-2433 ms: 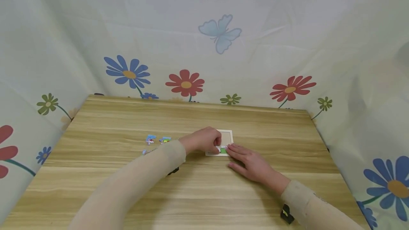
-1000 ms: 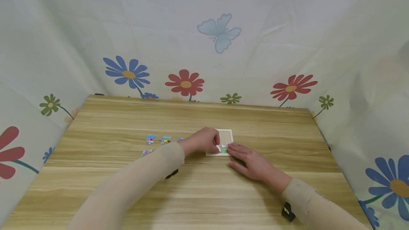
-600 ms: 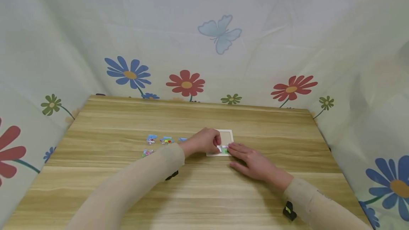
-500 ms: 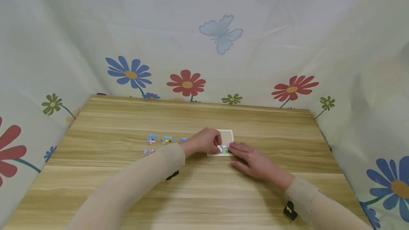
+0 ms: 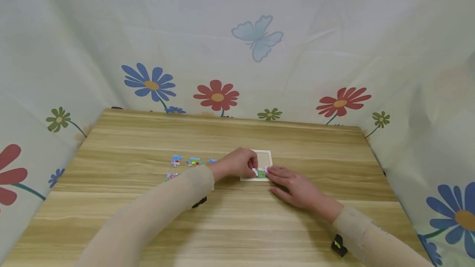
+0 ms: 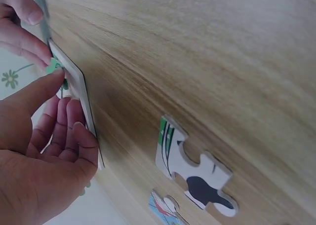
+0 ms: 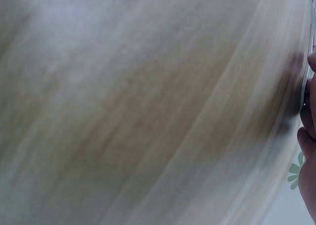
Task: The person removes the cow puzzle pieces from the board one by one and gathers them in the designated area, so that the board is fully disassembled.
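Note:
A jigsaw tray (image 5: 264, 151) with a pale rim lies mid-table in the head view, green and white pieces along its near side. My left hand (image 5: 238, 163) reaches over its left part with curled fingers, pinching a green puzzle piece (image 6: 54, 64) at the thumb tip in the left wrist view; the far side of that grip is partly hidden. My right hand (image 5: 297, 186) lies flat, its straight fingertips on the tray's near right corner. Only the edge of the right hand (image 7: 307, 131) enters the right wrist view.
Several loose pieces lie left of the tray, among them a blue one (image 5: 176, 160) and a colourful one (image 5: 194, 162). In the left wrist view a black-and-white piece (image 6: 200, 183) is closest. Small black devices (image 5: 339, 246) sit at the wrists. A flowered cloth (image 5: 256, 36) surrounds the table.
My right fingertips have shifted slightly rightward, uncovering more of the green area in the tray. The left hand stays at nearly the same spot, fingers curled throughout.

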A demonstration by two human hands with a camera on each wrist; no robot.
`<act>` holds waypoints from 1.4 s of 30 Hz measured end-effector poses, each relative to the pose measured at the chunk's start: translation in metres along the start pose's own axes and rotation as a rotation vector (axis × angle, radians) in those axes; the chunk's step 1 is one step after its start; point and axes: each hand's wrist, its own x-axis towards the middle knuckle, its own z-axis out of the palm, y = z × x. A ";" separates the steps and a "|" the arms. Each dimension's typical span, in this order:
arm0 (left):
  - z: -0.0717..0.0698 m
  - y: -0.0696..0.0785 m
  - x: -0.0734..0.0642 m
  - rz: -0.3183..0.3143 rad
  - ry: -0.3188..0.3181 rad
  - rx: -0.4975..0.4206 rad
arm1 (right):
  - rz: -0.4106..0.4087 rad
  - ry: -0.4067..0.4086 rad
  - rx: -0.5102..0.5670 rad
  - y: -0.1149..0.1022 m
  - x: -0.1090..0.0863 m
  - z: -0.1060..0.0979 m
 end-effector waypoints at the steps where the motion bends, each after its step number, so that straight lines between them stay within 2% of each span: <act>1: -0.001 0.000 -0.001 0.003 0.003 -0.007 | 0.000 0.003 -0.002 0.000 0.000 0.000; 10: -0.011 -0.001 -0.007 0.020 -0.019 -0.081 | -0.011 0.031 -0.022 0.001 -0.001 0.004; 17: -0.029 0.002 -0.021 0.018 -0.042 -0.055 | 0.000 0.022 -0.012 -0.001 -0.002 0.004; 22: -0.044 -0.003 -0.043 0.005 -0.044 -0.053 | -0.001 0.017 -0.007 -0.001 -0.003 0.006; 30: -0.067 -0.028 -0.087 -0.025 -0.023 -0.045 | -0.021 0.035 -0.016 0.001 -0.003 0.007; 37: -0.073 -0.048 -0.120 -0.023 -0.041 -0.046 | -0.025 0.047 -0.018 -0.001 -0.003 0.005; 42: -0.071 -0.058 -0.140 -0.011 -0.038 -0.024 | -0.026 0.044 -0.024 -0.001 -0.003 0.006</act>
